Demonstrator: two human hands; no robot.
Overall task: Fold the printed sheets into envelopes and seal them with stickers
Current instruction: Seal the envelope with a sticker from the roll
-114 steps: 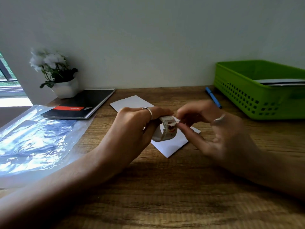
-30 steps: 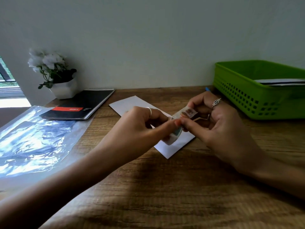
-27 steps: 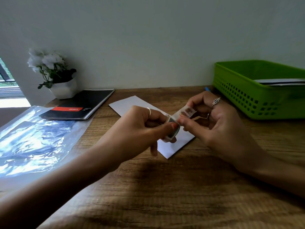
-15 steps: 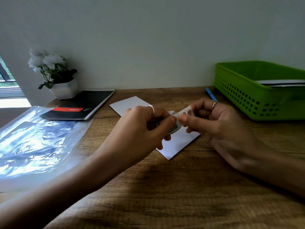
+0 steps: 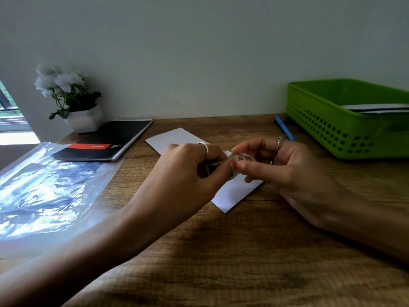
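A folded white sheet [image 5: 234, 191] lies flat and slantwise on the wooden desk [image 5: 243, 251], partly hidden under both hands. Just above it my left hand [image 5: 188, 171] grips a small roll of printed stickers [image 5: 232, 160]. My right hand [image 5: 285, 167] pinches the free end of the sticker strip [image 5: 244, 157] between thumb and forefinger, right next to the left thumb. The roll is mostly hidden by my fingers and is blurred.
A green perforated basket [image 5: 332, 129] with white papers [image 5: 376, 107] stands at the back right, a blue pen [image 5: 284, 128] beside it. A black notebook [image 5: 106, 140] and a potted white flower [image 5: 73, 100] sit at the back left. A clear plastic sleeve [image 5: 44, 189] covers the left.
The hands have drawn closer together over the sheet. The strip end that stuck up from the roll is now pulled lower between the right thumb and forefinger.
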